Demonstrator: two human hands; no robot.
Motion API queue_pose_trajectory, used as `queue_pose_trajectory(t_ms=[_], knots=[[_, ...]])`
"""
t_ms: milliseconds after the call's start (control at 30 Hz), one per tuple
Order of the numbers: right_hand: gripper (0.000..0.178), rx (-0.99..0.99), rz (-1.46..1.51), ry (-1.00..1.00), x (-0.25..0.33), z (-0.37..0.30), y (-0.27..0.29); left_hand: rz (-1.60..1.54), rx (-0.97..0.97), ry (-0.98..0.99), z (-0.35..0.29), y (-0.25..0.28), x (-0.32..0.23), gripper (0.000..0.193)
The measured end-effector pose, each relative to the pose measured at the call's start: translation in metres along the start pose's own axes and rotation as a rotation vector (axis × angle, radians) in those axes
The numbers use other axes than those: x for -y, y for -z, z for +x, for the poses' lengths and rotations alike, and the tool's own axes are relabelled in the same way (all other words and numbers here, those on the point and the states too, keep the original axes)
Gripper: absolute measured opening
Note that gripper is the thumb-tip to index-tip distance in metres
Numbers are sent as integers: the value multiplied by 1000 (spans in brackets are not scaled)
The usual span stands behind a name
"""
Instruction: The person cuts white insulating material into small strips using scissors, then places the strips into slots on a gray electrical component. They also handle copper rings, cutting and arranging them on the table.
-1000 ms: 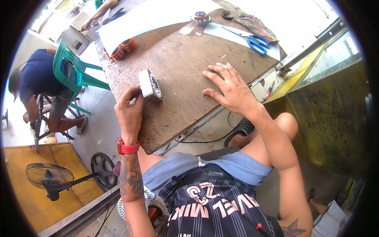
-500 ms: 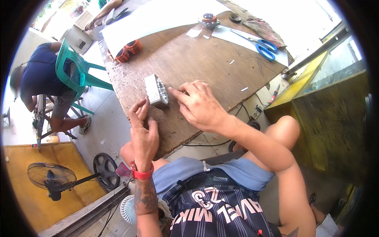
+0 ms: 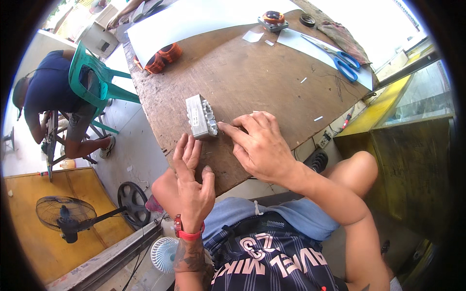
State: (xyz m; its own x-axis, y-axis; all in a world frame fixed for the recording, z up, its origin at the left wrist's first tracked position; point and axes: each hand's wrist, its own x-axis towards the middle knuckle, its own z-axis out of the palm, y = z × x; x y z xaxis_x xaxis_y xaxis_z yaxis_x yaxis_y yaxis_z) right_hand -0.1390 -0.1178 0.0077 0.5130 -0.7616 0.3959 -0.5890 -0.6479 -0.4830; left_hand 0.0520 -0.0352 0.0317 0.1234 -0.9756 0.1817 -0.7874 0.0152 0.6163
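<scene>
A grey metal block (image 3: 198, 116) with a bumpy, scalloped side stands on the worn wooden table (image 3: 272, 92) near its left edge; I cannot make out its exact kind. Just below it, my left hand (image 3: 194, 186) is open, palm partly turned up, thumb apart and fingertips close to the block's near end. My right hand (image 3: 259, 145) is at the block's right, fingers loosely bent and apart, with the index fingertip close to the bumpy side. Nothing shows in either hand.
Blue-handled scissors (image 3: 343, 65) lie on white paper (image 3: 296, 46) at the far right. Copper coils (image 3: 162, 58) sit at the far left, and a wound core (image 3: 273, 20) stands at the back. Left of the table are a green chair (image 3: 92, 80), a bent-over person and a fan (image 3: 65, 213).
The view has shifted, so the table and its things sit differently in the picture. The block appears turned slightly, showing more of its top. My left hand's fingers have spread more.
</scene>
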Motion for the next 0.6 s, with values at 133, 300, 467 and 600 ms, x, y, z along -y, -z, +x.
queue_pose_trajectory(t_ms=[133,300,467,600], knots=[[42,25,5,-7,0,2,0,-57,-57,-22,4,-7,3,55],[42,23,11,-37,0,5,-1,-216,-73,54,7,-8,2,54],[41,40,47,-61,-1,5,-2,-305,-5,152,2,1,-4,52],[39,-4,69,-51,-2,7,0,-406,106,165,26,14,13,64]])
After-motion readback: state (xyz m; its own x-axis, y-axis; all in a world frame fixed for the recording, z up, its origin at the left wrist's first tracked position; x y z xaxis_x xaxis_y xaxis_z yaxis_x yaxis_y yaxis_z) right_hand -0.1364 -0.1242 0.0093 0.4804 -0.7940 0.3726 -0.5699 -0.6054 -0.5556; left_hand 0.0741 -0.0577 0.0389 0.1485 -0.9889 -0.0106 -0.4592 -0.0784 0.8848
